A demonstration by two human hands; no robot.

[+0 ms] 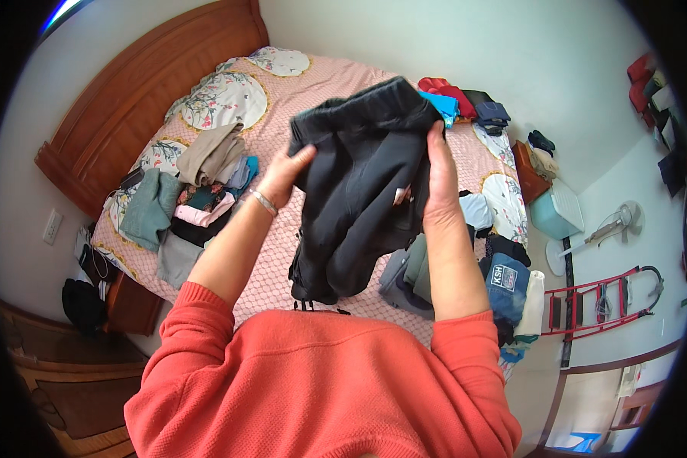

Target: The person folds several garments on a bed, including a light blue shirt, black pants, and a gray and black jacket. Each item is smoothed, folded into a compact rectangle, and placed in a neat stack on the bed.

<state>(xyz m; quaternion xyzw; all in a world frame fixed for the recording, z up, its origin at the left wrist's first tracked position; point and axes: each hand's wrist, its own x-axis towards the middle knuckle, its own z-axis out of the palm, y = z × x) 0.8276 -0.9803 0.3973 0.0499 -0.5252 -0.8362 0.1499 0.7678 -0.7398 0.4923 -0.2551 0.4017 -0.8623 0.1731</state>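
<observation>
A pair of black trousers (366, 177) with an elastic waistband is held up over the bed, waistband away from me and the legs hanging bunched towards me. My left hand (289, 174) grips its left edge just below the waistband, with a silver bracelet on the wrist. On the right edge, near the waistband's corner, my right hand (441, 172) has hold of the cloth. A small pale tag shows on the black fabric. Black cords dangle at its lower end. Beneath lies the pink patterned bedspread (275, 252), partly hidden by the trousers.
Folded clothes, including beige trousers (212, 154) and a grey-green garment (151, 209), lie at left. At right are more folded garments and a denim piece (506, 283). Red clothing (446, 94) lies at the far corner. Beyond stand a pale-blue bin (556, 212), a fan (607, 226) and a red folding ladder (601, 303).
</observation>
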